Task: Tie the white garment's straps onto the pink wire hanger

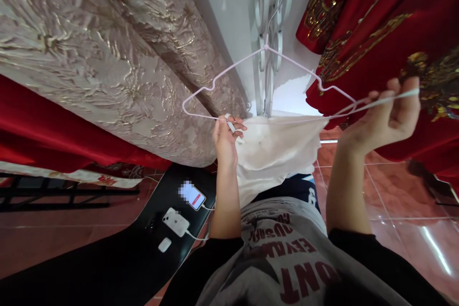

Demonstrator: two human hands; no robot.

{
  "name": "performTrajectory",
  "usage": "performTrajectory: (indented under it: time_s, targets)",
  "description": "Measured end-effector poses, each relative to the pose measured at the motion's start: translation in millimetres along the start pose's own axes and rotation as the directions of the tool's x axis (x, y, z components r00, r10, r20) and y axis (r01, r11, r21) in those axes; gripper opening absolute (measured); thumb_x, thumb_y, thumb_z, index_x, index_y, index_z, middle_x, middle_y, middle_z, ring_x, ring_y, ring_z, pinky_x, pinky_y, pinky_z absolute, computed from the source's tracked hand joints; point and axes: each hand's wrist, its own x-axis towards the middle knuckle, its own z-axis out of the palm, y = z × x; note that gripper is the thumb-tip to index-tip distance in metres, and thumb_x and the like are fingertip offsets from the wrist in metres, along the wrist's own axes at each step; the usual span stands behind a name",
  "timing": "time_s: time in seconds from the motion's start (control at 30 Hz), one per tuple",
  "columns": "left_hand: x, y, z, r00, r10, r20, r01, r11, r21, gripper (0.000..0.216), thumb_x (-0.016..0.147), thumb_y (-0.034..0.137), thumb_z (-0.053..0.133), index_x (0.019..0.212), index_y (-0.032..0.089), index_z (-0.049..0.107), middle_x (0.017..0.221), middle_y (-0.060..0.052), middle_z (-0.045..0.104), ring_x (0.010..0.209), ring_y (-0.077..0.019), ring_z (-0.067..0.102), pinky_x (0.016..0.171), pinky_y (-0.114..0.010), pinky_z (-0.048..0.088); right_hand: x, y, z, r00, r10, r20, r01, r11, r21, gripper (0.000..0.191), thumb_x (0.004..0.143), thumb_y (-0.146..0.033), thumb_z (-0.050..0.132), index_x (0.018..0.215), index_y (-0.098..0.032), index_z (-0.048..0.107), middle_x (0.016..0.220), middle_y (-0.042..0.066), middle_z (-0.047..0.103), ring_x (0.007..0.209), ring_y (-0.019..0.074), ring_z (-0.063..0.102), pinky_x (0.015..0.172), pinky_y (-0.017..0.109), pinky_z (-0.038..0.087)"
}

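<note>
A thin pale-pink wire hanger (239,64) hangs by its metal hook in front of me. A cream garment (276,148) of smooth cloth drapes below the hanger's lower bar. At the left of that bar, my left hand (226,136) is closed with fingers curled at the garment's upper edge, a bit of white material between them. Out to the right, my right hand (389,117) is raised and grips a thin white strap (358,108), pulled taut from the garment's right corner past the hanger's right end.
Embossed beige-gold fabric (125,57) hangs on the left; red cloth with gold embroidery (369,48) hangs on the right. A black bench (154,201) at lower left carries two phones (175,222) on cables and a small white case (164,245). Red floor tiles (387,191) lie below.
</note>
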Motion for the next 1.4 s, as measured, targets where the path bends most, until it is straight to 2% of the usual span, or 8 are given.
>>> performTrajectory:
  time_s: [0.17,0.27,0.4,0.6,0.73,1.0,1.2,1.4]
  targets:
    - [-1.3,-1.1,-0.6,0.998,-0.050,0.044,0.051,0.998,-0.021,0.043,0.090,0.061,0.081,0.087,0.021,0.065,0.088,-0.005,0.080,0.064,-0.0119,0.071,0.053,-0.019,0.050,-44.7,-27.1,-22.6,0.968,-0.018,0.250,0.031,0.998,-0.047,0.007,0.093,-0.033,0.081,0.092,-0.027,0.085,0.085,0.002,0.081,0.073,0.0223,0.077,0.065,0.041,0.062]
    - [-8.8,-5.6,5.8,0.991,-0.096,0.090,0.099,0.994,-0.034,0.040,0.091,0.058,0.080,0.089,0.021,0.068,0.096,-0.008,0.083,0.066,-0.0116,0.072,0.054,-0.019,0.051,-63.2,-42.0,-14.0,0.703,-0.042,0.710,0.083,0.996,-0.023,0.011,0.098,-0.030,0.075,0.103,-0.029,0.085,0.099,0.001,0.085,0.094,0.0235,0.081,0.086,0.046,0.066]
    - [-16.4,-12.8,3.9,0.995,-0.077,0.065,0.076,0.997,0.018,0.036,0.093,0.056,0.078,0.098,0.020,0.073,0.109,-0.012,0.085,0.071,-0.0134,0.074,0.057,-0.021,0.053,-72.9,-36.6,7.3,0.432,0.018,0.902,0.078,0.995,-0.057,0.020,0.102,-0.037,0.069,0.112,-0.028,0.083,0.103,0.003,0.086,0.101,0.0238,0.078,0.094,0.046,0.063]
    - [3.9,-0.6,-45.4,0.909,0.329,-0.255,-0.275,0.935,0.226,0.024,0.089,0.032,0.076,0.111,0.024,0.082,0.125,-0.008,0.083,0.084,-0.0168,0.079,0.050,-0.021,0.046,-66.2,-25.8,10.8,0.477,0.063,0.877,0.092,0.988,-0.121,0.022,0.103,-0.045,0.068,0.104,-0.029,0.083,0.101,0.003,0.085,0.095,0.0233,0.076,0.093,0.046,0.058]
    - [26.1,38.9,-63.4,0.808,0.579,-0.108,-0.506,0.776,0.378,0.023,0.090,0.021,0.080,0.112,0.024,0.086,0.119,-0.005,0.085,0.091,-0.0179,0.079,0.057,-0.025,0.051,-64.8,-29.8,6.5,0.501,0.079,0.862,0.088,0.986,-0.142,0.024,0.103,-0.047,0.067,0.102,-0.029,0.084,0.097,0.002,0.085,0.093,0.0230,0.074,0.091,0.045,0.057]
    - [52.0,99.4,-7.7,0.875,0.217,0.432,-0.451,0.689,0.568,0.008,0.086,0.010,0.087,0.088,0.017,0.083,0.089,-0.002,0.080,0.084,-0.0177,0.069,0.086,-0.034,0.054,-71.7,-37.5,6.6,0.511,0.117,0.852,0.065,0.983,-0.174,0.028,0.102,-0.051,0.067,0.104,-0.030,0.084,0.093,0.002,0.082,0.093,0.0230,0.072,0.091,0.046,0.057]
    - [61.5,69.7,-20.0,0.955,0.188,0.229,-0.289,0.761,0.580,0.031,0.106,0.019,0.063,0.077,0.019,0.071,0.065,0.000,0.063,0.063,-0.0149,0.058,0.069,-0.032,0.047,-72.2,-34.2,3.7,0.507,0.093,0.857,0.090,0.983,-0.160,0.025,0.104,-0.047,0.066,0.108,-0.030,0.084,0.092,0.001,0.082,0.092,0.0220,0.072,0.090,0.044,0.056]
    - [22.7,-1.2,-27.4,0.998,-0.025,-0.055,0.028,0.998,0.048,0.056,0.086,0.078,0.074,0.094,0.022,0.067,0.090,-0.008,0.078,0.089,-0.0225,0.076,0.090,-0.038,0.058,-77.0,-38.4,7.0,0.498,0.068,0.864,0.118,0.982,-0.146,0.023,0.104,-0.044,0.065,0.108,-0.029,0.082,0.097,0.002,0.082,0.095,0.0221,0.072,0.093,0.045,0.057]
